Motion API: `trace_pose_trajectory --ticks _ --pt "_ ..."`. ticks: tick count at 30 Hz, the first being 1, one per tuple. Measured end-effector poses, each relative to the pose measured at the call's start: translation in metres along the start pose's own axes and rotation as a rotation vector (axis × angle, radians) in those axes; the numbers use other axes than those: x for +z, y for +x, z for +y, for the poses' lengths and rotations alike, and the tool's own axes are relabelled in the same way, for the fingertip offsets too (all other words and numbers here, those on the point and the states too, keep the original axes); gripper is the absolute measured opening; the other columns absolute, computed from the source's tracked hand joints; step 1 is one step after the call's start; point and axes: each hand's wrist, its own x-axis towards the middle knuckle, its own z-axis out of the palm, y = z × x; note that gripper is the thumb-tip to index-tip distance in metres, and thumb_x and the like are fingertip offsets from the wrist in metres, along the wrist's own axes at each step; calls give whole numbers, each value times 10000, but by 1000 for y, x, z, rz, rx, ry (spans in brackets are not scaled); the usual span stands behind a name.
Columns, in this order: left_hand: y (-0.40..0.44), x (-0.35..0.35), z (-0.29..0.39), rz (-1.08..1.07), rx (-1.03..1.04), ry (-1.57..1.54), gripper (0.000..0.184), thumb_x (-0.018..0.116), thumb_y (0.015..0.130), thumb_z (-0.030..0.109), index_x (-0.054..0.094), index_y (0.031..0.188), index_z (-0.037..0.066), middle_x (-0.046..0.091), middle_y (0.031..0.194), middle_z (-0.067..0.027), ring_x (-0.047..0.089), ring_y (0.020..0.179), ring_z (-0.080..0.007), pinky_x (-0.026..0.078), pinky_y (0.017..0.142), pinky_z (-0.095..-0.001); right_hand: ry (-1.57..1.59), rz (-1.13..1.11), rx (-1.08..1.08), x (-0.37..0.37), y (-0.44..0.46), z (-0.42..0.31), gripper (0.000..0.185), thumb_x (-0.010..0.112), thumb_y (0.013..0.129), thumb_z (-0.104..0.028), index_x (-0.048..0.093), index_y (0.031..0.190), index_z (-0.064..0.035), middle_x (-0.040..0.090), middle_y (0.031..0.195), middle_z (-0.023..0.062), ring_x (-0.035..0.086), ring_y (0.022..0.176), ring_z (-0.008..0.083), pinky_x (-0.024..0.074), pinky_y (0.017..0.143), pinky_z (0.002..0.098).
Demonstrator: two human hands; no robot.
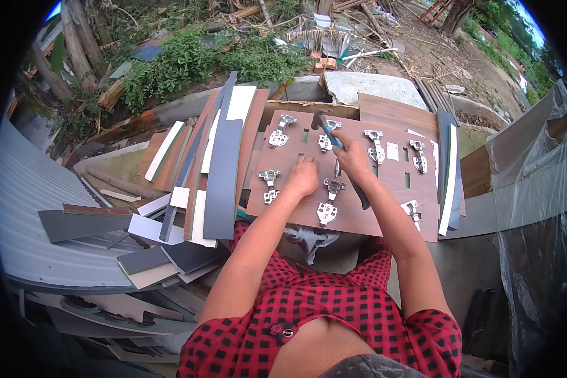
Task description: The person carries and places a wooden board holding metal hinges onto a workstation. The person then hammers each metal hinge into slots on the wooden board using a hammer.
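Note:
My right hand (353, 159) is closed around the blue and black handle of a hammer (322, 120), its metal head raised over the brown board (353, 217). My left hand (303, 176) rests on the board with fingers pinched beside a small dark slot (301, 156); whatever is between the fingertips is too small to make out. Metal cabinet hinges lie spread over the board: one hinge (269, 186) is left of my left hand, another hinge (329, 203) is below and between my hands, and a third hinge (375, 146) is right of the hammer.
Long board strips (222, 176) are piled on the left, with offcuts (148, 261) lower down. A white-edged strip (448, 179) stands along the right side. Corrugated metal sheet (50, 195) lies far left, and clear plastic sheeting (535, 252) hangs at right. Plants and debris lie beyond.

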Motion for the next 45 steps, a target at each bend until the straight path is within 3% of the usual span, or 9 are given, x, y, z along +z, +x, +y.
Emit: trace_pose_trajectory --ticks 9,14,17,19,23,25,29,31,45 --pt "29 1 9 -2 -104 63 557 515 791 106 424 1336 33 442 1354 -111 405 1228 -326 402 999 -443 154 35 107 -55 -55 18 412 578 817 -162 583 1228 -141 594 682 170 615 635 280 462 633 384" --pt "43 -6 9 -134 -183 41 624 524 805 158 369 1404 84 329 1467 -77 316 1322 -333 354 1063 -433 108 14 156 -45 -70 51 402 569 818 -159 583 1219 -142 615 727 197 630 702 351 472 670 418" --pt "45 -4 7 -137 -160 91 670 518 774 190 357 1417 96 323 1478 -76 369 1259 -356 325 1076 -410 59 -40 199 -44 -71 51 397 560 819 -162 584 1215 -151 630 779 221 623 790 411 471 721 463" --pt "44 -8 13 -155 -158 109 662 518 774 188 368 1412 99 323 1478 -75 366 1262 -354 324 1076 -414 43 -12 89 -41 -70 52 390 570 849 -96 573 1239 -98 533 594 55 522 486 118 428 482 308" --pt "44 -5 12 -147 -158 105 639 516 773 179 398 1397 105 317 1483 -70 366 1264 -350 330 1071 -425 125 66 74 -34 -73 55 393 575 846 -111 577 1239 -125 545 607 80 529 488 132 434 498 326" --pt "44 -6 12 -147 -156 102 631 517 773 176 407 1390 102 327 1475 -71 370 1258 -351 336 1065 -424 -114 136 -107 -33 -73 58 398 566 853 -102 574 1250 -125 542 614 60 515 485 115 432 493 311" --pt "46 -7 13 -155 -154 108 609 522 773 174 428 1370 95 364 1439 -76 387 1239 -355 354 1050 -423 -84 -15 56 -45 -75 42 408 569 849 -112 570 1256 -130 550 628 81 527 510 139 445 525 324" --pt "44 -8 13 -144 -156 104 603 526 771 173 435 1363 93 375 1425 -79 392 1232 -356 359 1046 -424 114 -9 201 -45 -79 37 396 563 833 -184 585 1228 -183 654 833 197 629 833 396 478 766 462" --pt "44 -12 17 -89 -158 81 655 558 778 166 372 1403 110 396 1405 -82 373 1282 -331 372 1049 -414 50 -19 187 -47 -86 36 410 560 818 -160 590 1227 -187 648 810 199 632 793 383 479 734 442"
